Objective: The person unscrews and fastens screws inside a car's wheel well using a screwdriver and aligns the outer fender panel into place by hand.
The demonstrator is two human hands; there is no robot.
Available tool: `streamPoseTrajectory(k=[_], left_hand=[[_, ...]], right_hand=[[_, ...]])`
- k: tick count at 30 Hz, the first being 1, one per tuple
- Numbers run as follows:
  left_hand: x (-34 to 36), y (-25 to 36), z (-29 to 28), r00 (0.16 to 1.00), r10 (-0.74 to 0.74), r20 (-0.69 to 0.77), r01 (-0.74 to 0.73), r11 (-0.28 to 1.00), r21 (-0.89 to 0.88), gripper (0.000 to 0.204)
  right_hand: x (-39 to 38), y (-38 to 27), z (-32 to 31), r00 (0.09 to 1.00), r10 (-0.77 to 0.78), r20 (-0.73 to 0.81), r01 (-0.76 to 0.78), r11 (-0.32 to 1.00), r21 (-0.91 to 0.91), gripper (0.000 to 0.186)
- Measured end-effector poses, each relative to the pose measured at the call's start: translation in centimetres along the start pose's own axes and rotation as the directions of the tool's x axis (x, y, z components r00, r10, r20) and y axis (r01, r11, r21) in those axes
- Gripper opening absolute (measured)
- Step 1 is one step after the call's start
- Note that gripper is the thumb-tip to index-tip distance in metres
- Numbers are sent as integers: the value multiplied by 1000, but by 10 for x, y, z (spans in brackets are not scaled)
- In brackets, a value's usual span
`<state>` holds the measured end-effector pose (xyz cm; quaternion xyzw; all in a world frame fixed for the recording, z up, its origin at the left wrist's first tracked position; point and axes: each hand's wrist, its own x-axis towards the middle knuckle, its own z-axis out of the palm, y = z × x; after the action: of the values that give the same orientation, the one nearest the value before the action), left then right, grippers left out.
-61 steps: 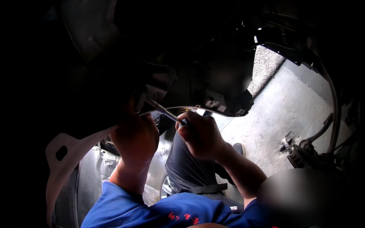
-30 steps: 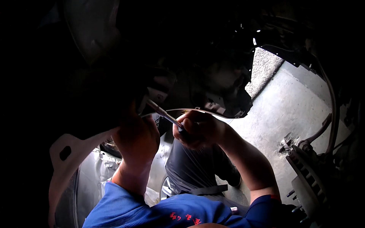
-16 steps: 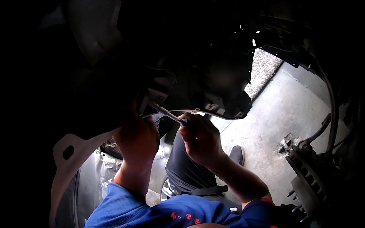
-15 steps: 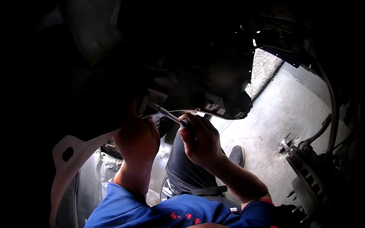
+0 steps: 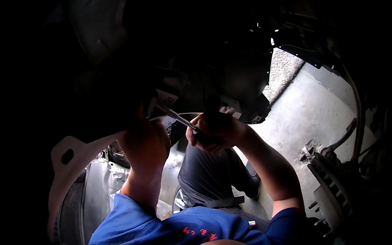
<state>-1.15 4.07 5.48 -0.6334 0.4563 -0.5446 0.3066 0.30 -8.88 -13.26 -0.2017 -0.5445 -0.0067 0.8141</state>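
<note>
My right hand [image 5: 218,130] is closed around the near end of a hand tool with a slim metal shaft [image 5: 179,117] and a thicker collar partway along. The shaft slants up and left into shadow beside a pale bracket [image 5: 166,98]; what its tip meets is too dark to see. Close to that tip, my left hand [image 5: 146,136] reaches up under the dark panel. Its fingers are lost in the shadow, so I cannot tell what they touch.
A pale metal edge with an oval hole [image 5: 67,156] curves at left. The dark liner [image 5: 245,85] of a car's wheel arch spreads overhead. A brake disc [image 5: 328,192] with protruding studs stands at lower right. Concrete floor [image 5: 281,126] shows beyond my bent leg [image 5: 208,175].
My right hand has turned over around the tool's end and risen slightly, its forearm swinging out to the right. My left hand stays near the shaft's far end. My leg and shoe have shifted.
</note>
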Motion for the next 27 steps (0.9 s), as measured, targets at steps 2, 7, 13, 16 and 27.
streamPoseTrajectory(k=[2, 7, 13, 16, 27], left_hand=[[0, 0, 3, 999, -28, -25, 27, 997, -66, 56], [7, -2, -5, 995, -75, -67, 61, 979, -195, 57], [9, -1, -5, 982, -79, -170, 37, 971, -235, 44], [7, -2, -3, 970, -85, -230, 35, 976, -214, 40], [9, -4, -12, 992, 58, -115, -72, 990, -120, 58]], right_hand=[[-6, -1, 15, 983, -22, -182, -12, 984, -180, 54], [-1, 16, 49, 692, -657, -300, -182, 243, -953, 31], [15, 41, 63, 394, -897, -199, -337, 61, -940, 30], [11, 30, 68, 557, -783, -279, -307, 118, -944, 35], [-3, 8, 2, 987, 111, -116, -111, 994, 7, 61]])
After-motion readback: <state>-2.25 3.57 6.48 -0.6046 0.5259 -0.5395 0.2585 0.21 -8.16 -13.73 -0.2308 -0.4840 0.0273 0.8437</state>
